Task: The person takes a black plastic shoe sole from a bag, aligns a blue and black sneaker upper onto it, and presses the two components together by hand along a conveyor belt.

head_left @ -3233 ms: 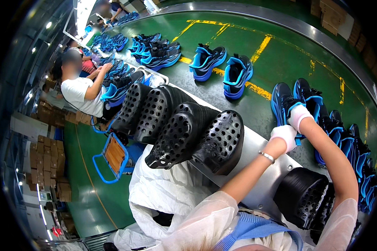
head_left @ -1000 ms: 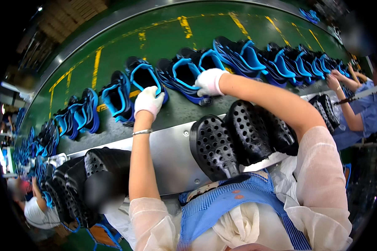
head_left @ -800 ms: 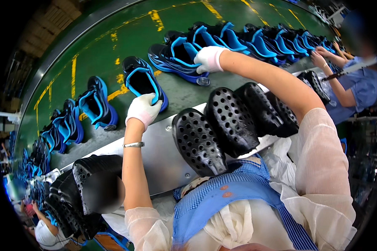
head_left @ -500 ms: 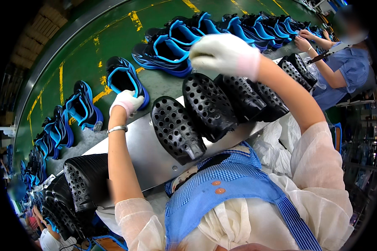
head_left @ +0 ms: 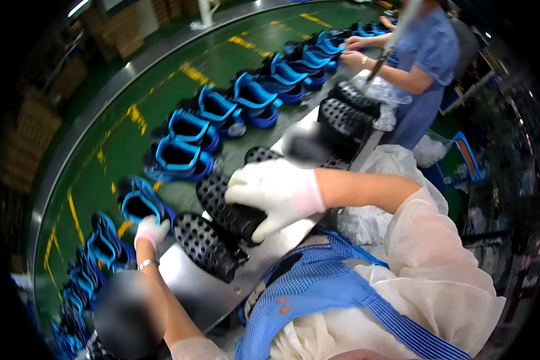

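My left hand (head_left: 152, 231), in a white glove, is closed on the heel of a black and blue sneaker (head_left: 139, 207) at the near edge of the green belt. Another white glove covers my right hand (head_left: 279, 193), which is wrapped across a black perforated shoe form (head_left: 213, 195), fingers on its far side and thumb on its near side. Just left of that lies a second black shoe form (head_left: 204, 243), sole holes upward, untouched on the metal shelf (head_left: 186, 273).
Sneakers (head_left: 183, 157) line the curved green belt (head_left: 156, 105) on both sides of my left hand. More black forms (head_left: 345, 120) stand to the right along the shelf. White plastic bags (head_left: 381, 174) hang beside me. A co-worker in blue (head_left: 429, 54) works at the far right.
My right hand has come down from above the sneakers onto a black shoe form. My left hand stays on the sneaker's heel. The whole view has turned and shifted.
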`<state>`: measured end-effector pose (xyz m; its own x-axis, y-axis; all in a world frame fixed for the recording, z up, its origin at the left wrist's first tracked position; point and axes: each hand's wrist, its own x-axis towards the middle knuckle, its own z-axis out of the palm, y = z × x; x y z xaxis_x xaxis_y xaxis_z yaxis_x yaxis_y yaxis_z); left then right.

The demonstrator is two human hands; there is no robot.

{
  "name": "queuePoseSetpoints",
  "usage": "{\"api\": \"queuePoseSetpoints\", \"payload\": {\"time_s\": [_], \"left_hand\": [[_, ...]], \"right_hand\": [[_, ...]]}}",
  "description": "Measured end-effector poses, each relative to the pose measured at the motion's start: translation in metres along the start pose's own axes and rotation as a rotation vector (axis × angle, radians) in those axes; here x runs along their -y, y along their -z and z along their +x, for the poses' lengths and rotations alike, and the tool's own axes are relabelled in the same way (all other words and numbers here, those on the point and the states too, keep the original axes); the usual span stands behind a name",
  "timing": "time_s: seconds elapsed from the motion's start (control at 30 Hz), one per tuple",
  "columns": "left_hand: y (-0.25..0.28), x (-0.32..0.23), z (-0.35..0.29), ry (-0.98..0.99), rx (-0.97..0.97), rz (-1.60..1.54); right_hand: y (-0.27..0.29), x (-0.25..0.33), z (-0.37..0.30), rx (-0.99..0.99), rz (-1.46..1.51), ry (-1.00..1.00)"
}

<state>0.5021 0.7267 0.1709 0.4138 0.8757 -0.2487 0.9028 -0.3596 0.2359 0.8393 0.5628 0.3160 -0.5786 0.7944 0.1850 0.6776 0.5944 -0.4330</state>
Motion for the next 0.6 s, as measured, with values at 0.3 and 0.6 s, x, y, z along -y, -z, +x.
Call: {"api": "queuePoseSetpoints", "payload": {"time_s": [0.3, 0.6], "left_hand": [[-0.002, -0.015, 0.004, 0.215, 0.013, -0.172], [0.081, -0.069, -0.074, -0.052, -0.262, -1.251]], "right_hand": [[0.017, -0.005, -0.012, 0.055, 0.024, -0.041], [0.054, 0.029, 0.019, -0.17, 0.166, 0.129]]}}
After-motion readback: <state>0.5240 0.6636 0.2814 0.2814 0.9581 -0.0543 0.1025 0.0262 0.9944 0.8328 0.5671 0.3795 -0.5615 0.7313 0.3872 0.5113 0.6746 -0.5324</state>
